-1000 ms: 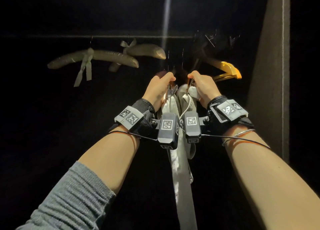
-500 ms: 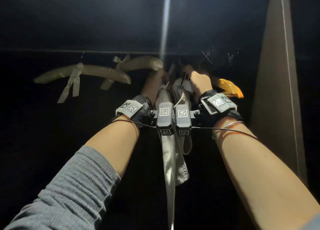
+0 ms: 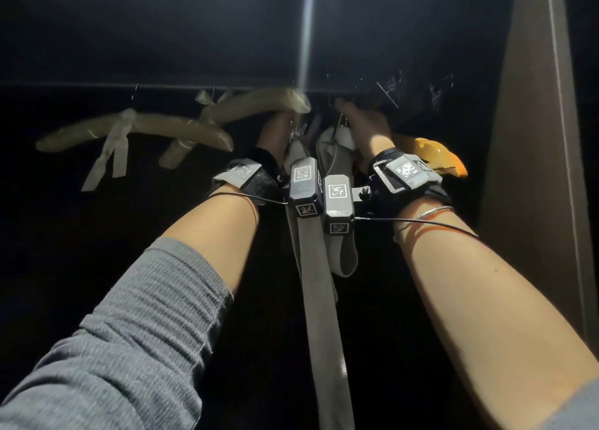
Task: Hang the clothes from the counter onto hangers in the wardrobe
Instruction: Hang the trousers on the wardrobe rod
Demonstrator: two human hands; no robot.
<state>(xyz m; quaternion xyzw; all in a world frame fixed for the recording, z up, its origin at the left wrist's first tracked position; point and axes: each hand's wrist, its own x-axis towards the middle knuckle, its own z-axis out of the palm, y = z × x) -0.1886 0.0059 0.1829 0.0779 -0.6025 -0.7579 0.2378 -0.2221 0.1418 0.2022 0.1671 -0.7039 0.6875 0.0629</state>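
Up at the far end of the dark wardrobe, two padded beige hangers (image 3: pixel 136 131) with ribbon bows hang from the rail (image 3: pixel 162 86) on the left, well apart from the hands. Just right of them the left hand (image 3: pixel 274 131) reaches up beside the pale garment (image 3: pixel 316 267), its fingers hidden behind the nearer padded hanger, so whether they are clamped on anything cannot be told; it probably steadies the cloth's top. The garment hangs straight down between both forearms, its top bunched between the hands. The right hand (image 3: pixel 366 125) has its fingers curled around the garment's top and what looks like a thin wire hook (image 3: pixel 338 125) close under the rail. Right of that wrist an orange hanger (image 3: pixel 437 157) juts out, near the brown wardrobe side panel (image 3: pixel 531 170). Compared with a second ago, both hands have risen from well below the rail to almost touching it, lifting the garment with them.
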